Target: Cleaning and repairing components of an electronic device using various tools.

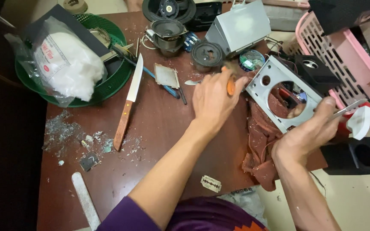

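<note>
My left hand (213,100) is closed around an orange-handled tool (231,87), its tip near the grey plastic speaker panel (275,77). That panel has one large round hole and a small one, and it leans tilted at the table's right edge. My right hand (309,130) grips the panel's lower right side, with a thin metal tool (348,108) pinched between its fingers. A reddish-brown cloth (260,141) lies under the panel.
A wooden-handled knife (128,105) lies mid-table, with a razor blade (210,183) near me. A green basket (108,83) holds a bag of white stuffing (71,60). Loose speaker cones (168,32), a grey box (240,25), a pink basket (347,64) and black speaker cases (356,156) surround.
</note>
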